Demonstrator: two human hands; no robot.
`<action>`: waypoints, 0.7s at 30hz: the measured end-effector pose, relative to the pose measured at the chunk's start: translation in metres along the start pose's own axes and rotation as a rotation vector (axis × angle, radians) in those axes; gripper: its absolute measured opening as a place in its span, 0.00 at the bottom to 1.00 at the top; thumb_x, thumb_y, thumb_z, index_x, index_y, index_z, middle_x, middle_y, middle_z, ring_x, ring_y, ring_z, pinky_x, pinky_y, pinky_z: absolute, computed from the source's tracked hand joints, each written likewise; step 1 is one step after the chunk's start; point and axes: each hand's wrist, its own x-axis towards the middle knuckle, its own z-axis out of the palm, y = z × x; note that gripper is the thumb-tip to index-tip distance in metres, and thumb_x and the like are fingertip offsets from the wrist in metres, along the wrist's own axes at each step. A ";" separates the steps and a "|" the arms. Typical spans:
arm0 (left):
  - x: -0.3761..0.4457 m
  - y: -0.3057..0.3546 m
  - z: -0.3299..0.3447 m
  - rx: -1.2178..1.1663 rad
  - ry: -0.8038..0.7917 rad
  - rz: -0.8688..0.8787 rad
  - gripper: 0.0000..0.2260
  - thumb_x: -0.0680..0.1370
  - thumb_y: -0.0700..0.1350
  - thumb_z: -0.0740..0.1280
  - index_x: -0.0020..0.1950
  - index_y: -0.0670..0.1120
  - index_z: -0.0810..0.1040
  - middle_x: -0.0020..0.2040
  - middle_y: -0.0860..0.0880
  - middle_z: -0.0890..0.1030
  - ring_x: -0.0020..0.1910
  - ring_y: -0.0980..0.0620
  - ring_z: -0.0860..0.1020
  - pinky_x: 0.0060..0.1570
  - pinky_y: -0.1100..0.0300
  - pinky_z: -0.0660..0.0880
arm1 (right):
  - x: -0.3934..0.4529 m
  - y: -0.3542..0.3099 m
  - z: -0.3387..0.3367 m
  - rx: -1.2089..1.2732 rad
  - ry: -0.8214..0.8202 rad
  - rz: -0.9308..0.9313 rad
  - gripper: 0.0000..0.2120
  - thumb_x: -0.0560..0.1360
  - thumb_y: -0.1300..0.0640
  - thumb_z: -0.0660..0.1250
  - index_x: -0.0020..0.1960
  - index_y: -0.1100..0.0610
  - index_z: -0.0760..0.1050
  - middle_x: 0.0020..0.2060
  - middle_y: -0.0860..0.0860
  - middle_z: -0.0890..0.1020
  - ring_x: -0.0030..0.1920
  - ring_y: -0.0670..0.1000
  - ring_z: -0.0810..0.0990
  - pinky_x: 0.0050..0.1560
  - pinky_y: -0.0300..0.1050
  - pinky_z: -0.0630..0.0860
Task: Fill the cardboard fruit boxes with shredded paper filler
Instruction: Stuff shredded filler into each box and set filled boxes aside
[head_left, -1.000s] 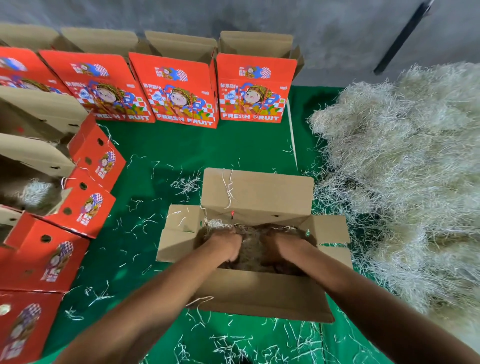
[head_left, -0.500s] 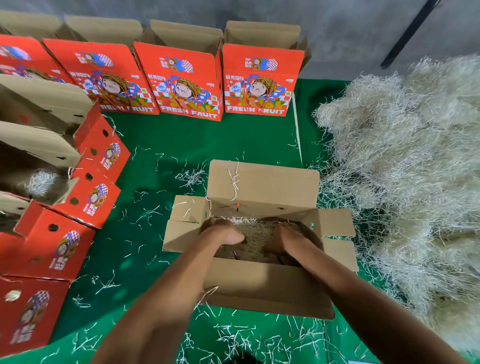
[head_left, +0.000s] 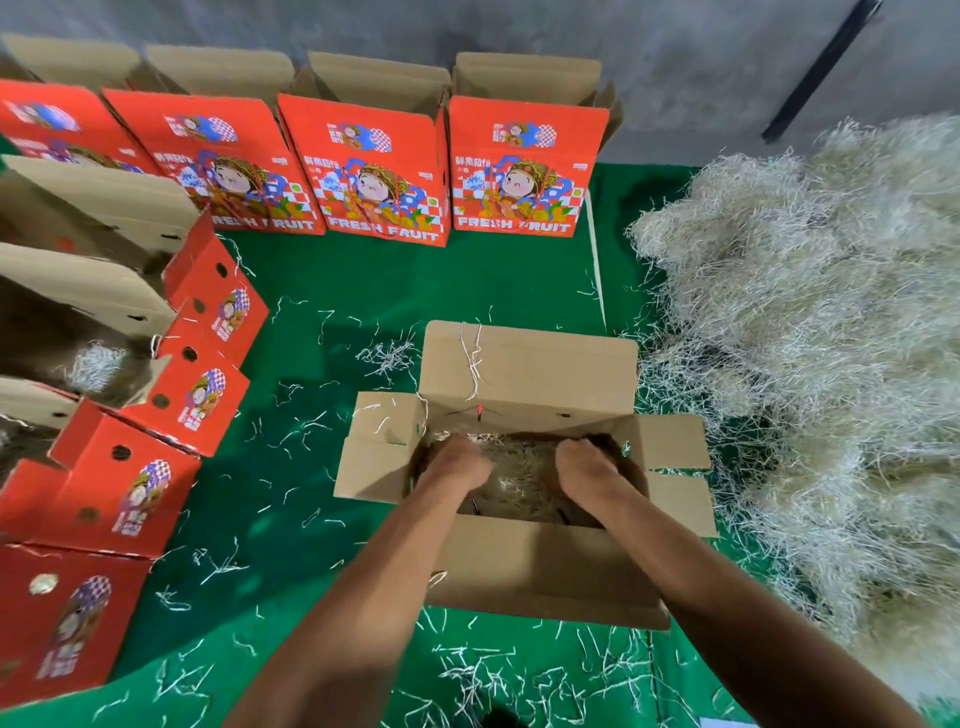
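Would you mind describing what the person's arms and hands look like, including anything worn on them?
Both forearms are bare up to the bottom edge of the picture: no sleeves, gloves, watch or bracelet show. The left hand and right hand carry no rings or markings that can be made out; the fingertips are hidden in the shredded paper, so nails cannot be seen.

open box centre; filler pile right; box rows behind, left.
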 end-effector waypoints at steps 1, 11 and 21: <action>0.002 0.000 -0.002 0.050 -0.001 -0.020 0.17 0.77 0.48 0.64 0.65 0.45 0.74 0.64 0.45 0.78 0.55 0.47 0.77 0.53 0.60 0.72 | 0.003 0.001 0.002 0.048 -0.040 0.004 0.13 0.81 0.66 0.56 0.60 0.63 0.77 0.58 0.60 0.81 0.57 0.57 0.80 0.60 0.48 0.76; 0.010 0.000 -0.008 0.256 -0.090 -0.038 0.23 0.77 0.55 0.59 0.69 0.46 0.73 0.59 0.47 0.79 0.58 0.49 0.78 0.49 0.61 0.75 | 0.012 -0.009 0.004 0.104 -0.282 -0.152 0.20 0.78 0.46 0.64 0.60 0.60 0.79 0.59 0.57 0.81 0.56 0.56 0.80 0.52 0.41 0.73; -0.016 0.010 0.010 0.144 -0.021 0.095 0.15 0.81 0.37 0.59 0.66 0.37 0.74 0.59 0.41 0.80 0.56 0.44 0.80 0.54 0.56 0.75 | -0.009 0.001 -0.008 -0.071 -0.238 -0.127 0.07 0.80 0.55 0.63 0.52 0.57 0.78 0.47 0.55 0.80 0.46 0.56 0.80 0.43 0.44 0.71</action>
